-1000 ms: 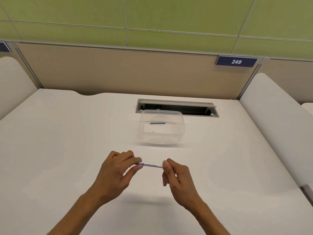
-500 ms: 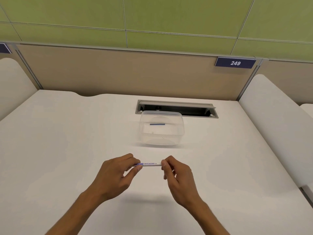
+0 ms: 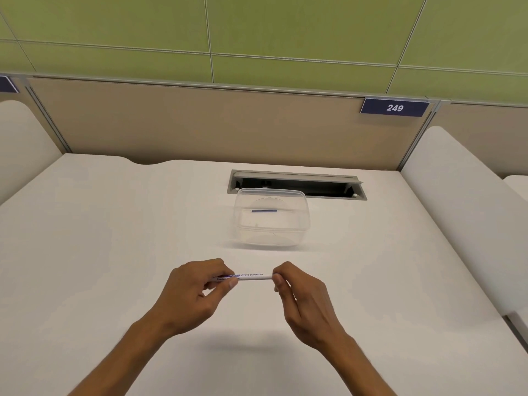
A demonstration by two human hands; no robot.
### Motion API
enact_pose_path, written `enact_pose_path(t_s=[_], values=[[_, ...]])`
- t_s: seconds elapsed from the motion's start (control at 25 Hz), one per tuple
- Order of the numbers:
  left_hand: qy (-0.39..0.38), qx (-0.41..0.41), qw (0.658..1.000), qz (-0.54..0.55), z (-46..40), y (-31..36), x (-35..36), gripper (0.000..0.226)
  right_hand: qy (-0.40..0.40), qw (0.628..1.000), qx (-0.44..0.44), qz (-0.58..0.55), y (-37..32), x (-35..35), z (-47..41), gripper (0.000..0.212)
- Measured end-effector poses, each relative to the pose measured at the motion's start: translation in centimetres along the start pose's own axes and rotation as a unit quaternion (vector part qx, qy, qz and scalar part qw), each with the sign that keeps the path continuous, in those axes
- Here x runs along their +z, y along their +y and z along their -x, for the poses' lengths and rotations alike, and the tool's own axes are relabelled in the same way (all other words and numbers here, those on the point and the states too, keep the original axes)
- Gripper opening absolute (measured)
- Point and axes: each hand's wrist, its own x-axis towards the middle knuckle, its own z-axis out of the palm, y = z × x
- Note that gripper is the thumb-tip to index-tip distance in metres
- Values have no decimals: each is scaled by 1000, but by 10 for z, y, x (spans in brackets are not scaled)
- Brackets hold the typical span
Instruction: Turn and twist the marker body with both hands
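We find the whiteboard marker (image 3: 251, 276) held level above the table (image 3: 114, 252), nearer us than the clear container (image 3: 271, 224). The left hand (image 3: 191, 295) and right hand (image 3: 303, 298) each keep a pinching grip on one end, little changed from a second ago; no separation yet.

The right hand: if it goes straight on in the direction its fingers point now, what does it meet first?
The right hand points up-left, its fingers pinching one end of the whiteboard marker. Going on, it would probably pass the clear plastic container on its left and meet the partition wall, though depth is unclear.
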Motion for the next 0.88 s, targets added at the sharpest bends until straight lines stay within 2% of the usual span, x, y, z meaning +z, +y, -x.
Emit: enact_pose_path(t_s=[0.12,0.2,0.32,0.4,0.56,0.68,0.76,0.88], values=[[38,56,996,-65,1,4,0,19,-18,997,53,-52,-4,3,2,33],[49,82,987,-130,-1,6,-2,20,-32,981,126,-145,-9,7,2,39],[42,126,962,-237,-1,5,-2,22,-94,903,266,-323,-12,11,0,48],[33,133,958,-253,2,4,0,23,-121,885,293,-342,-10,11,-1,48],[22,75,981,-178,0,3,-2,25,-62,939,230,-247,-9,15,1,43],[12,23,993,-111,-3,-1,-2,27,-23,984,141,-107,-8,15,2,33],[0,-8,998,-59,-4,-4,-2,28,-5,996,79,-38,-5,11,2,27],[-6,-8,1000,-7,-6,-4,-3,25,6,1000,19,-4,-1,7,0,22]])
